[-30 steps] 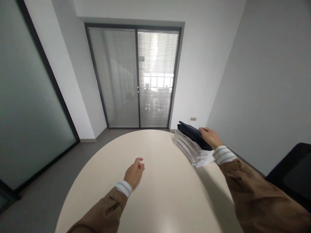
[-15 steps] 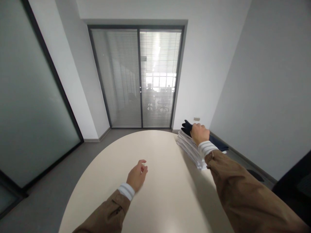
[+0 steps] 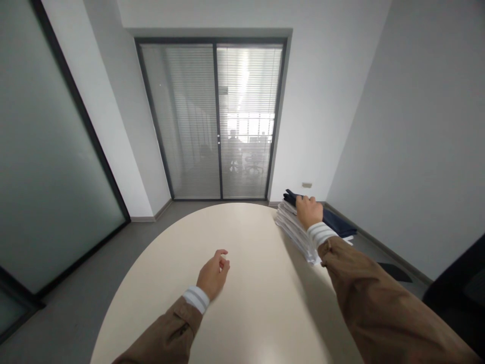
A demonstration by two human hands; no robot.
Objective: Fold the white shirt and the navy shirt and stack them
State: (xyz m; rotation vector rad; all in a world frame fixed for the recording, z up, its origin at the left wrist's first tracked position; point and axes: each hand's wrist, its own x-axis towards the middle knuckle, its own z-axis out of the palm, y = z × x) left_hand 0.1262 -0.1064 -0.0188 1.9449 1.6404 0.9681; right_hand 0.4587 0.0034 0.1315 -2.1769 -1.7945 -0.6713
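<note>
My right hand [image 3: 309, 211] is at the far right of the table, its fingers closed on the near edge of a dark navy folded cloth [image 3: 337, 222]. The cloth rests on top of a stack of white, clear-looking packets [image 3: 293, 233]; what is inside them I cannot make out. Part of the stack is hidden behind my hand and sleeve. My left hand [image 3: 212, 275] rests on the pale round table [image 3: 250, 313], fingers loosely curled with a gap between thumb and forefinger, holding nothing.
Beyond the table stands a glazed door [image 3: 217, 121] with blinds. A frosted glass panel [image 3: 49, 151] is on the left. At the right edge is a dark chair-like shape [image 3: 462, 283], partly cut off. The stack lies close to the table's right rim.
My right hand has come slightly down and left, and the navy cloth now lies flatter on the stack. My left hand has hardly moved.
</note>
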